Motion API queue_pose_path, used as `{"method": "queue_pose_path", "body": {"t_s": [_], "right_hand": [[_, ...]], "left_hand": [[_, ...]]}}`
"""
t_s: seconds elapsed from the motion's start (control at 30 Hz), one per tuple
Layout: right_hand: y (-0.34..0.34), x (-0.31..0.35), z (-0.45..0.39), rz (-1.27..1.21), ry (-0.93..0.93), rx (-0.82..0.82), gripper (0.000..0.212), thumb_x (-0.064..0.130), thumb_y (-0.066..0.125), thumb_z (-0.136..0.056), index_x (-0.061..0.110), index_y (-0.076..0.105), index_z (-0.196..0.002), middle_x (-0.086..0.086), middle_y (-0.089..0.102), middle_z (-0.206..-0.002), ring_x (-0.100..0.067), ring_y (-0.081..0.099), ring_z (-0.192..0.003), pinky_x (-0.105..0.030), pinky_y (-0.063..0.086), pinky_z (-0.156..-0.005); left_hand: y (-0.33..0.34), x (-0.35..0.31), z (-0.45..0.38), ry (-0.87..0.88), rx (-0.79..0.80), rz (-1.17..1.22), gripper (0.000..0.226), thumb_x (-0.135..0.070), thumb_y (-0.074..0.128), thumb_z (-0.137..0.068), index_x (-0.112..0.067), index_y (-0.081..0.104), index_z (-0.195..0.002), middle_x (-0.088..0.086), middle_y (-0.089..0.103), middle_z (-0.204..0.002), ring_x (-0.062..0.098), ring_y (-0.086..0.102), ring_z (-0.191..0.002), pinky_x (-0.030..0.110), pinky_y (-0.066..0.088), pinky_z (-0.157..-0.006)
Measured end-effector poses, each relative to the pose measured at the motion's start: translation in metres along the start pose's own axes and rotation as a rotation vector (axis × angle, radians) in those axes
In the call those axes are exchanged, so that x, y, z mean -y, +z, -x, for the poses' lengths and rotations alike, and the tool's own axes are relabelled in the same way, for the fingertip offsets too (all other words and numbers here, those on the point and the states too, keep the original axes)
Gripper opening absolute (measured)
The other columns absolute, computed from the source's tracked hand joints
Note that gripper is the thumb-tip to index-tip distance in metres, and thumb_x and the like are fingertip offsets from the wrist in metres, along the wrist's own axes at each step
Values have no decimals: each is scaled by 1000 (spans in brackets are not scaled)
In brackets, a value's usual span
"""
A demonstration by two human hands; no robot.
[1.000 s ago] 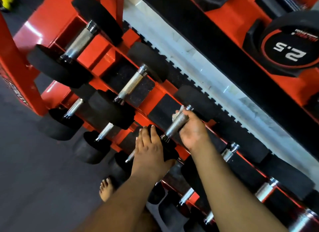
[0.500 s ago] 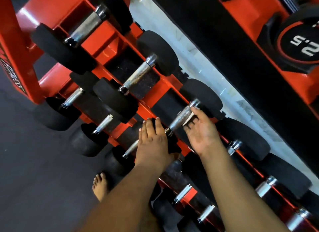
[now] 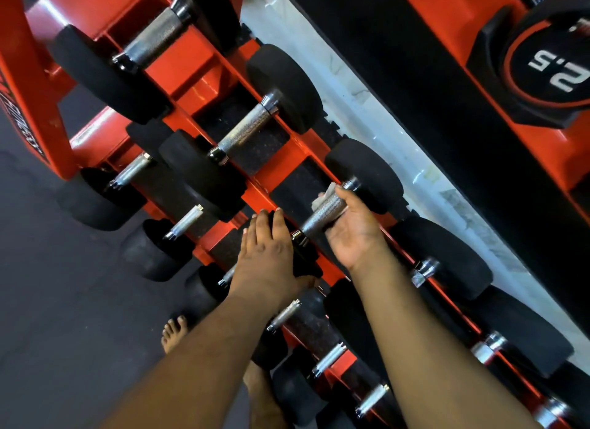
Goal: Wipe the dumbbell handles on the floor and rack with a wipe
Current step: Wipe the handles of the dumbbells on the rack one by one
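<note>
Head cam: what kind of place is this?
Most likely a gym's weights area. A red dumbbell rack holds rows of black dumbbells with knurled handles, and a weight plate marked 2.5 sits on a neighbouring rack.

Gym weights area, free-weight corner.

Red steel rack w/ angled tiers holds rows of black round-head dumbbells, knurled chrome handles. Black weight plate marked 2.5 sits on a 2nd red stand at top right. Dark rubber-type floor, pale wall strip behind the rack. Person's bare foot on the floor by the lower tier.
</note>
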State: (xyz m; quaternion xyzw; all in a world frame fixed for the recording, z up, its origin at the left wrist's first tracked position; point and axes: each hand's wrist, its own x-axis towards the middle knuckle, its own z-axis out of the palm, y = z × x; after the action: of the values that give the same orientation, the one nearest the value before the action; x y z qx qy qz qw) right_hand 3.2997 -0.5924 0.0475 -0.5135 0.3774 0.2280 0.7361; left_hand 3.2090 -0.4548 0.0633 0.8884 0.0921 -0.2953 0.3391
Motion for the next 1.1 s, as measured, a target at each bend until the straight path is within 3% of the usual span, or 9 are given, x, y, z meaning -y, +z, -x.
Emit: {"method": "queue_pose_path", "body": {"t_s": [0.2, 0.37, 0.53, 0.63, 0.73, 0.8, 0.9, 1.0, 1.1], "right_hand": [[-24, -4, 11, -55, 40, 1, 38, 27, 58, -97, 14, 59, -133, -11, 66, -126, -23, 62, -119, -38, 46, -107], [2, 0, 5, 76, 85, 10, 15, 28, 55, -98, 17, 63, -91, -10, 64, -97, -20, 64, -92, -33, 53, -82], [-23, -12, 9, -50, 62, 7, 35, 24, 60, -96, 10, 61, -129, -15, 67, -123, -27, 64, -116, -39, 49, -104], [-7, -12, 6, 4, 85, 11, 16, 23, 57, -98, 11, 67, -100, -13, 69, -97, -24, 66, -95, -35, 51, -95], [2, -16, 5, 45, 132, 56, 21, 27, 57, -99, 14, 64, -83, -6, 66, -80, -18, 65, -79, -30, 52, -85], [-9, -19, 8, 51, 121, 79, 23, 31, 61, -92, 11, 67, -104, -10, 70, -99, -21, 68, -94, -31, 52, -93], [-26, -16, 4, -19, 114, 52, 53, 32, 66, -85, 6, 59, -131, -18, 67, -126, -30, 63, -120, -40, 47, -107], [-13, -15, -2, 34, 82, 80, 17, 28, 60, -96, 14, 64, -104, -11, 68, -101, -21, 68, -93, -34, 55, -90], [-4, -26, 2, 178, 185, 127, 19, 33, 60, -98, 17, 66, -90, -7, 67, -91, -18, 68, -84, -31, 57, -81]], "left_hand": [[1, 0, -1, -15, -12, 6, 136, -59, 83, -72, -13, -10, -160, 13, -10, -168, 30, -9, -156, 42, -1, -125], [-1, -1, 0, -22, -8, 21, 134, -58, 82, -72, -14, -8, -160, 12, -11, -169, 30, -8, -156, 42, 2, -125], [0, 0, -1, -22, -1, 14, 134, -58, 82, -73, -15, -10, -160, 11, -13, -168, 30, -10, -156, 42, 1, -125], [0, -1, -1, -19, -9, 12, 134, -59, 83, -71, -15, -7, -161, 12, -11, -168, 29, -8, -156, 43, 3, -125], [0, 0, -1, -18, -19, 8, 135, -60, 83, -70, -14, -7, -161, 12, -10, -168, 29, -8, -156, 43, 4, -126], [1, 1, -1, -13, -17, 10, 136, -61, 83, -70, -14, -7, -160, 12, -10, -168, 30, -8, -156, 42, 3, -127], [3, 3, -3, -7, -20, -2, 136, -61, 83, -70, -14, -8, -160, 13, -11, -168, 30, -8, -156, 43, 3, -128], [4, 3, -3, -3, -19, 5, 136, -62, 82, -70, -15, -8, -160, 13, -10, -168, 30, -8, -156, 43, 4, -128], [2, 3, -2, 3, -22, 5, 136, -61, 82, -70, -15, -8, -160, 13, -10, -168, 30, -8, -156, 43, 3, -128]]}}
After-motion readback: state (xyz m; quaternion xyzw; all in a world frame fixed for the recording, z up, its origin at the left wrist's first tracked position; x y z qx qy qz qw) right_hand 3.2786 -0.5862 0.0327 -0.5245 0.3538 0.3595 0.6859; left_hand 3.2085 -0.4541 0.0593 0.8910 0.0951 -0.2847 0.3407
